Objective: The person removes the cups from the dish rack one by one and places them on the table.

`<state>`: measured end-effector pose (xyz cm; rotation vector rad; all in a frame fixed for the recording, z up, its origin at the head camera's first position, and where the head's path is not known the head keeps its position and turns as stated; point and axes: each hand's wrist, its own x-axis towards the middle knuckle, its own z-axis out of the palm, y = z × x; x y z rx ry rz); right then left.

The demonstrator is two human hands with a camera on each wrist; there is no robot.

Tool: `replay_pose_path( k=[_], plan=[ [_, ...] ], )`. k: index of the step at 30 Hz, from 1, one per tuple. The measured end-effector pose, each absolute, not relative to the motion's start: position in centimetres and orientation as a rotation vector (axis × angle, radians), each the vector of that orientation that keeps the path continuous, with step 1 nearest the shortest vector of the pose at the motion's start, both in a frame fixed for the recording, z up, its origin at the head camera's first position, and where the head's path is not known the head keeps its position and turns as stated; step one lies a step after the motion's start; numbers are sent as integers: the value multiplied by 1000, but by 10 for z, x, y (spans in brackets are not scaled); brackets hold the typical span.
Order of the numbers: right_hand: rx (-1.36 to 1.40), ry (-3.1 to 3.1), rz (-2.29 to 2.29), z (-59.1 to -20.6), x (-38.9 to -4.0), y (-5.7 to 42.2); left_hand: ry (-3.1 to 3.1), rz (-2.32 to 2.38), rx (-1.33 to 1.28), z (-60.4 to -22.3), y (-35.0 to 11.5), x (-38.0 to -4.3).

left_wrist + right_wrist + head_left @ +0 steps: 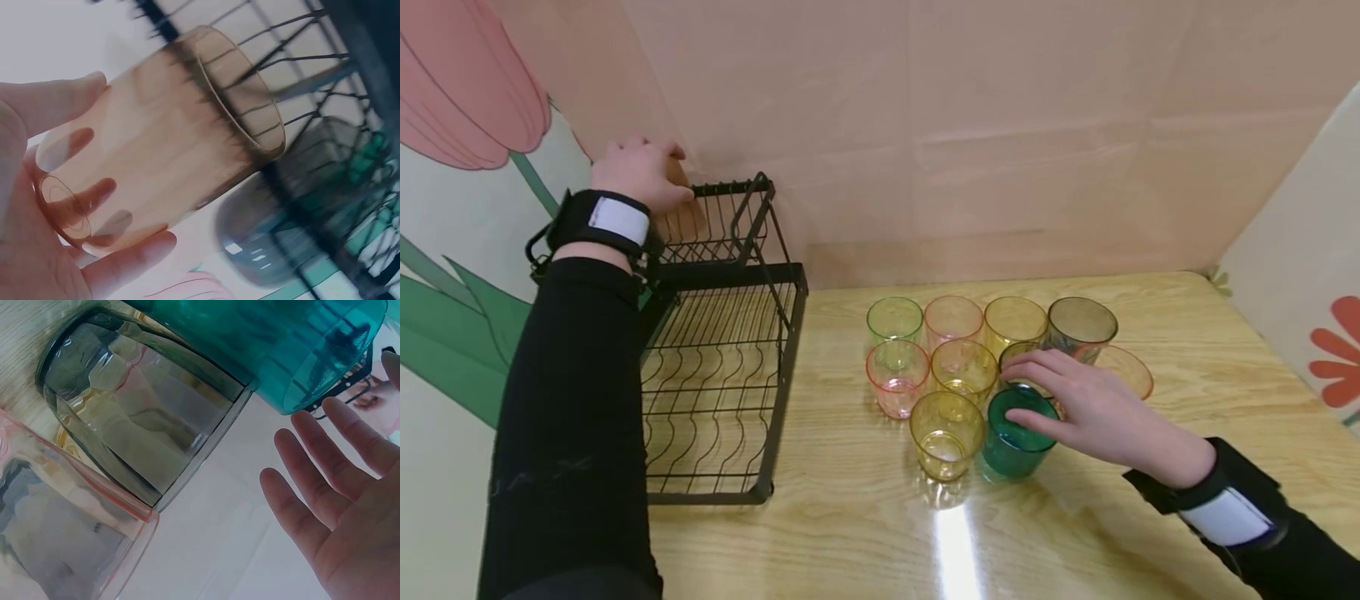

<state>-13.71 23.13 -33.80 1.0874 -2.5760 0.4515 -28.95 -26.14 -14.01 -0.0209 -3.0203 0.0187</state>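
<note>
At the rack's upper tier, my left hand grips a clear orange cup round its base end. In the left wrist view the cup lies tilted, its wide rim against the black wires. A grey glass shows beside it, partly behind a rack bar. My right hand is over a teal cup, fingers spread and fairly straight, thumb overlapping its rim in the head view. In the right wrist view the fingertips are near the teal rim, with a smoky grey cup and a pink cup alongside.
The black two-tier dish rack stands on the wooden table at left. Several coloured cups, including a yellow one and a green one, stand close together. An orange rim shows behind my right hand. A pink-covered wall borders the back.
</note>
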Motion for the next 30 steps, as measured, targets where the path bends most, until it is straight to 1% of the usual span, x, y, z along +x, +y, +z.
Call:
replay_pose_path(
  k=[7,16,22,30],
  plan=[
    [1091,-2576,447,-338,-138,232,-2958,22,-37,-117,-255,-278],
    [1098,-2569,424,-337,-139,233,-2933,5,-70,-110,-248,-271],
    [1092,-2555,424,-337,-138,233,-2896,0,-214,-105,-228,-261],
    [1096,-2505,464,-340,-138,234,-2787,30,-479,-98,-186,-244]
  ],
)
